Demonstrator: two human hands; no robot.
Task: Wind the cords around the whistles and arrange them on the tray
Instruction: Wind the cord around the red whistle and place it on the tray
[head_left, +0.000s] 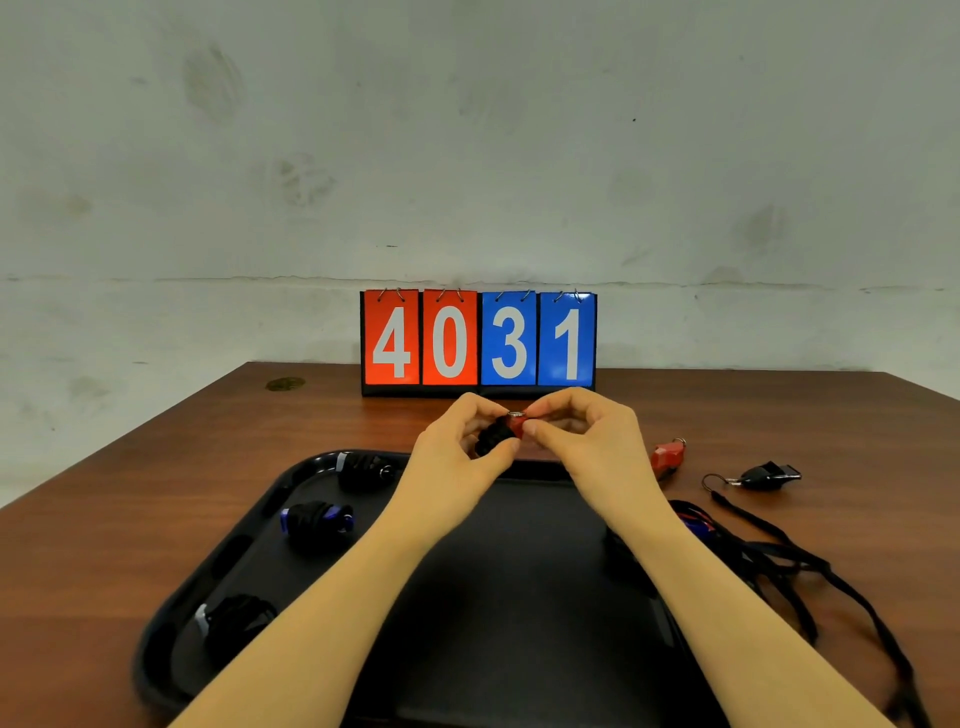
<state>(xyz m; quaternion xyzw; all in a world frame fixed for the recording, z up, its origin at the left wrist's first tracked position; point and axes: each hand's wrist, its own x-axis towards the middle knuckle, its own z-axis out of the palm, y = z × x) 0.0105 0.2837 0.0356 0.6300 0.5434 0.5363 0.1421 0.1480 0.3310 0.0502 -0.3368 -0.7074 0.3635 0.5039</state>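
Observation:
Above the far edge of the black tray (249, 540) I hold a red whistle (517, 425) wrapped in black cord. My left hand (460, 447) grips its corded end; my right hand (582, 431) pinches the red end near the metal ring. Three wound whistles lie along the tray's left side: one at the far corner (366, 470), a blue one (317, 522) in the middle, and one nearest me (234, 621). To the right of the tray lie a red whistle (667, 457) and a black whistle (769, 475) with loose black cords (810, 566).
A flip scoreboard (478, 340) reading 4031 stands at the back of the brown wooden table (156, 467), against a pale wall. The loose cords trail toward the table's near right edge. Something blue (696, 527) peeks out under my right forearm.

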